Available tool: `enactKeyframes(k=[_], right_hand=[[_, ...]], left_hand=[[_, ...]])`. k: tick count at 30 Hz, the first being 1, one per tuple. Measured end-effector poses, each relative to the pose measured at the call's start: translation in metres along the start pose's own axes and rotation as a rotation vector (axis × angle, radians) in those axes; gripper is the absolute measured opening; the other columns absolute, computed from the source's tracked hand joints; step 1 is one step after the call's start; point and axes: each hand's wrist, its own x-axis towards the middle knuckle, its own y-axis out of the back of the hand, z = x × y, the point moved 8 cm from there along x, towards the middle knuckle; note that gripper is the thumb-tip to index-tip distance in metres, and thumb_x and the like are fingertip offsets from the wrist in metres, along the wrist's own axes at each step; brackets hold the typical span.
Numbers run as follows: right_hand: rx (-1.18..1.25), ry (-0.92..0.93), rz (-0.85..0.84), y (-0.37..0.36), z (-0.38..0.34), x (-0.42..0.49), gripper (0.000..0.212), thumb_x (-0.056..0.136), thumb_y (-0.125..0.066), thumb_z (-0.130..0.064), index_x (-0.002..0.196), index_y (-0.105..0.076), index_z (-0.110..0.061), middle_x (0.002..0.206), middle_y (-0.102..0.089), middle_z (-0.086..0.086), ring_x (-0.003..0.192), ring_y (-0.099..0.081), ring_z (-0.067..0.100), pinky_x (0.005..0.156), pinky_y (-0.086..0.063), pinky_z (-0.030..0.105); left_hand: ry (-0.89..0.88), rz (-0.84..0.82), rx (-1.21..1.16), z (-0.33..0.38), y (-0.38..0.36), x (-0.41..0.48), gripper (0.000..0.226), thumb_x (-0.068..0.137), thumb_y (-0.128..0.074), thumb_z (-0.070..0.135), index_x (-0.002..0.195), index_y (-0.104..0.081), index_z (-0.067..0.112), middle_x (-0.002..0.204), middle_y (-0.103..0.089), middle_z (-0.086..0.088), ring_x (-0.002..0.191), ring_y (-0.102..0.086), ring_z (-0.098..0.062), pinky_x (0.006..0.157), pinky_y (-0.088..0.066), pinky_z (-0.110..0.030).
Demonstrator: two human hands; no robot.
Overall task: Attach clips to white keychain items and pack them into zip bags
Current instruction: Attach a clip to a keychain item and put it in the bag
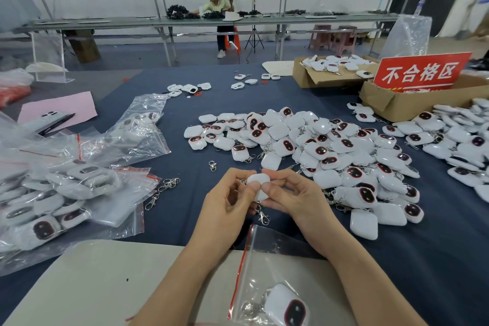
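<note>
Both hands hold one white keychain item above the blue table. My left hand grips its left side and my right hand pinches its right side. A metal clip dangles below the item between my hands. A large heap of white keychain items with dark red-rimmed faces spreads to the right. A zip bag holding one item with a clip lies near my forearms. Loose clips lie to the left, and one clip sits alone ahead.
Filled zip bags pile up at the left. Cardboard boxes with more items and a red sign stand at the back right. A phone and pen rest on pink paper. A person sits at a far table.
</note>
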Motion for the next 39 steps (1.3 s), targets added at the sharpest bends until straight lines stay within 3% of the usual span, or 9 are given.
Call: enactKeyframes(k=[4, 8, 12, 19, 29, 39], right_hand=[[0.003, -0.014, 0.043, 0.002, 0.003, 0.002, 0.021, 0.088, -0.072, -0.01, 0.094, -0.08, -0.029, 0.085, -0.074, 0.001, 0.086, -0.074, 0.016, 0.074, -0.06, 0.025], [-0.01, -0.028, 0.08, 0.003, 0.004, 0.003, 0.034, 0.092, -0.066, 0.001, 0.086, -0.081, -0.03, 0.084, -0.075, 0.003, 0.082, -0.075, 0.019, 0.07, -0.06, 0.026], [-0.011, -0.041, 0.096, 0.006, 0.007, 0.003, 0.034, 0.092, -0.066, 0.0, 0.086, -0.081, -0.03, 0.09, -0.075, 0.011, 0.082, -0.076, 0.023, 0.069, -0.061, 0.027], [-0.087, -0.049, 0.078, 0.004, 0.009, 0.005, 0.016, 0.097, -0.063, -0.009, 0.101, -0.073, -0.021, 0.087, -0.078, 0.005, 0.077, -0.074, 0.014, 0.066, -0.058, 0.022], [-0.104, -0.045, 0.078, 0.005, 0.01, 0.006, 0.019, 0.099, -0.06, -0.008, 0.103, -0.073, -0.022, 0.087, -0.078, 0.003, 0.075, -0.073, 0.012, 0.066, -0.058, 0.021], [-0.225, -0.026, 0.05, -0.002, 0.008, 0.007, 0.024, 0.103, -0.055, -0.016, 0.098, -0.074, -0.032, 0.061, -0.067, 0.002, 0.053, -0.063, 0.014, 0.049, -0.052, 0.023]], left_hand=[[0.03, 0.024, -0.02, -0.004, 0.0, 0.0, 0.014, 0.102, -0.058, 0.013, 0.105, -0.068, 0.023, 0.076, -0.067, 0.005, 0.066, -0.065, -0.014, 0.065, -0.056, -0.023], [0.047, 0.03, -0.006, -0.006, 0.001, 0.002, 0.016, 0.102, -0.057, 0.008, 0.103, -0.068, 0.019, 0.073, -0.066, 0.003, 0.063, -0.064, -0.011, 0.063, -0.055, -0.021], [0.061, 0.034, -0.003, -0.01, 0.001, 0.003, 0.018, 0.103, -0.056, 0.009, 0.102, -0.069, 0.021, 0.071, -0.067, 0.002, 0.064, -0.065, -0.015, 0.066, -0.059, -0.028], [0.084, 0.008, 0.015, -0.012, 0.002, 0.007, 0.024, 0.106, -0.049, 0.012, 0.104, -0.07, 0.024, 0.063, -0.065, -0.004, 0.055, -0.059, -0.013, 0.06, -0.051, -0.021], [0.128, 0.007, 0.018, -0.012, 0.001, 0.007, 0.023, 0.107, -0.047, 0.014, 0.108, -0.07, 0.02, 0.06, -0.064, -0.003, 0.056, -0.059, -0.011, 0.059, -0.052, -0.023], [0.147, 0.037, 0.055, -0.009, 0.002, 0.004, 0.025, 0.108, -0.045, 0.016, 0.12, -0.066, 0.017, 0.064, -0.064, 0.001, 0.056, -0.058, -0.007, 0.055, -0.05, -0.019]])
